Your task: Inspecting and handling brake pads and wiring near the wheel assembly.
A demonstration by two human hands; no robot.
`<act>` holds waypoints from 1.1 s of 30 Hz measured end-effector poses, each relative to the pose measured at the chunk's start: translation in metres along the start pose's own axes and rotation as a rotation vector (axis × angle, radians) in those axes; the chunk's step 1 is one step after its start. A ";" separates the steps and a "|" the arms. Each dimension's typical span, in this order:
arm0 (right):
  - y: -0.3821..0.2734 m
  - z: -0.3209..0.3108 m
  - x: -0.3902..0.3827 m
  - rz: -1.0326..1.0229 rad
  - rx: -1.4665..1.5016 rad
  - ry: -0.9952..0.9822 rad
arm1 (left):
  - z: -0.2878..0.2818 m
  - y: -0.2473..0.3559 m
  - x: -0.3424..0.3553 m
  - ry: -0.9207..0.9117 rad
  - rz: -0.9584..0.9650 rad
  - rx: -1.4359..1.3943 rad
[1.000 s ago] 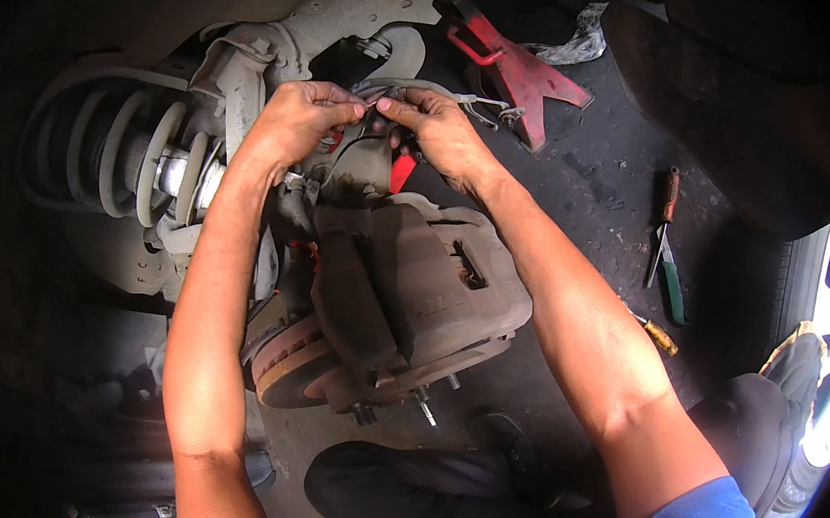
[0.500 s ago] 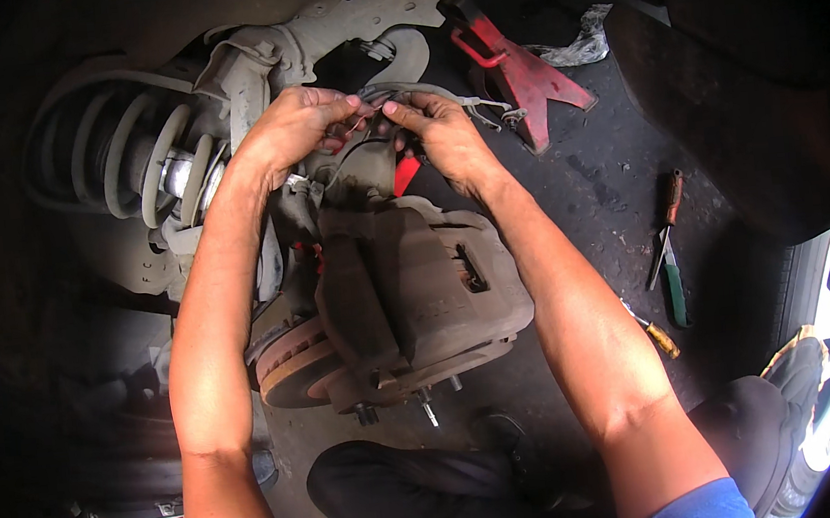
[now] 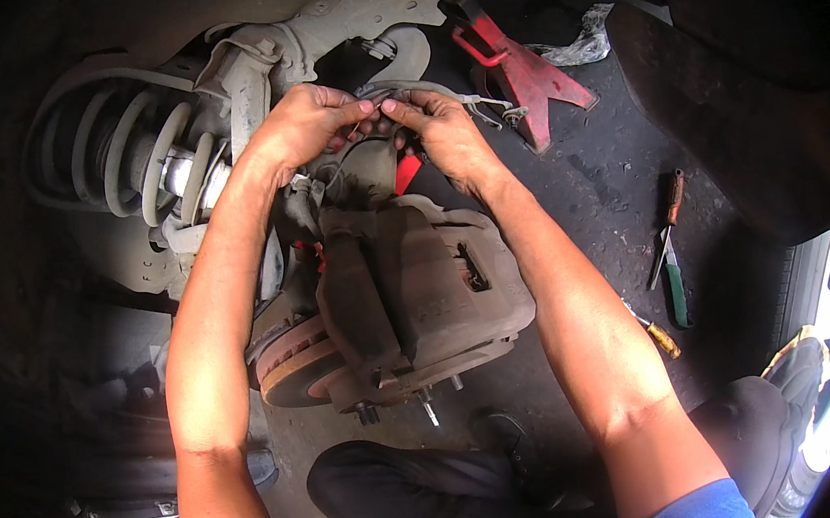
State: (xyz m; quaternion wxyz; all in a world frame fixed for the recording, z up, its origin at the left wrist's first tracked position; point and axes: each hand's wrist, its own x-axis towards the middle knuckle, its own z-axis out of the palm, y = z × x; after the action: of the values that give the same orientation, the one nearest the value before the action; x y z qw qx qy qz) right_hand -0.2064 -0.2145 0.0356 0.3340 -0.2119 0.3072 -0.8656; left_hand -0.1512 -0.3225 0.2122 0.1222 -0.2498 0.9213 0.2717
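Both hands meet above the hub behind the brake caliper (image 3: 437,282). My left hand (image 3: 308,125) pinches a thin wire (image 3: 374,112) between thumb and fingertips. Close by on its right, my right hand (image 3: 444,136) is also closed, its thumb pressed against the fingers at the same wire. How the strands lie between the fingertips is too small to make out. A grey cable (image 3: 420,85) arches just beyond the fingers and runs right to a metal bracket (image 3: 493,107). Below the hands, a thin dark lead (image 3: 340,167) curves down toward the hub.
The coil spring (image 3: 116,159) and strut stand on the left. Under the caliper sits the rusty brake disc (image 3: 291,368), with studs pointing toward me. A red jack stand (image 3: 524,77) is at the far right. Pliers (image 3: 671,246) and a yellow-handled screwdriver (image 3: 663,340) lie on the floor.
My left hand has shifted slightly, its thumb and fingertips drawing closer to the right hand's. My right hand stays nearly in place.
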 end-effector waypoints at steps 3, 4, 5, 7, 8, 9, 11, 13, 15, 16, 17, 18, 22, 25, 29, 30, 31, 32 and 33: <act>-0.001 0.000 -0.001 -0.002 -0.014 -0.003 | -0.001 -0.001 0.001 0.001 -0.002 0.042; -0.001 0.000 -0.001 -0.024 -0.007 -0.011 | -0.001 -0.001 0.001 0.001 -0.002 0.043; -0.001 0.000 -0.001 -0.020 -0.002 -0.009 | 0.000 -0.001 0.001 0.003 -0.005 0.024; -0.001 0.000 -0.001 -0.018 0.001 -0.005 | -0.001 -0.001 0.000 0.004 -0.007 0.006; -0.001 0.000 0.000 -0.016 0.006 -0.009 | -0.002 -0.001 0.000 0.010 -0.036 -0.035; 0.000 0.000 0.000 0.014 0.000 0.000 | -0.002 -0.001 -0.001 0.016 -0.066 -0.076; 0.001 -0.001 0.001 -0.019 0.003 -0.009 | -0.003 -0.001 -0.002 0.031 -0.061 -0.044; 0.002 -0.001 0.002 -0.024 -0.005 -0.003 | -0.004 -0.002 -0.003 0.046 -0.056 -0.011; 0.004 -0.001 0.003 -0.013 0.026 0.001 | -0.004 -0.002 -0.005 0.026 0.032 -0.001; 0.004 -0.001 0.003 -0.049 0.035 -0.015 | -0.004 -0.002 -0.005 0.025 0.032 -0.001; 0.005 -0.001 0.003 -0.050 0.053 -0.011 | -0.004 -0.001 -0.006 0.015 0.048 -0.009; 0.005 -0.001 0.003 -0.019 0.063 0.005 | -0.004 -0.001 -0.007 0.005 0.063 -0.018; 0.005 -0.002 0.003 -0.026 0.052 -0.006 | -0.002 0.001 -0.006 0.001 0.100 0.003; 0.004 -0.002 0.003 -0.025 0.041 -0.015 | 0.001 0.000 -0.004 0.037 0.083 0.042; 0.003 -0.002 0.003 -0.029 0.047 -0.006 | 0.004 0.001 -0.004 0.074 0.154 0.227; 0.002 -0.002 0.003 0.012 0.028 0.012 | 0.005 0.002 -0.006 0.075 0.152 0.277; 0.002 -0.002 0.002 -0.028 0.042 -0.010 | 0.006 0.004 -0.008 0.075 0.173 0.268; 0.001 -0.002 0.002 -0.027 0.058 -0.008 | 0.007 0.006 -0.010 0.109 0.177 0.345; 0.001 -0.001 0.001 -0.008 0.067 -0.002 | 0.008 0.008 -0.013 0.151 0.149 0.420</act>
State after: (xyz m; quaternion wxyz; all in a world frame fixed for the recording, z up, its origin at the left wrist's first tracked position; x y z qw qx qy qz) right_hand -0.2073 -0.2157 0.0341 0.3378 -0.2028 0.2768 -0.8764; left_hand -0.1441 -0.3071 0.2135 0.0817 -0.1697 0.9801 0.0627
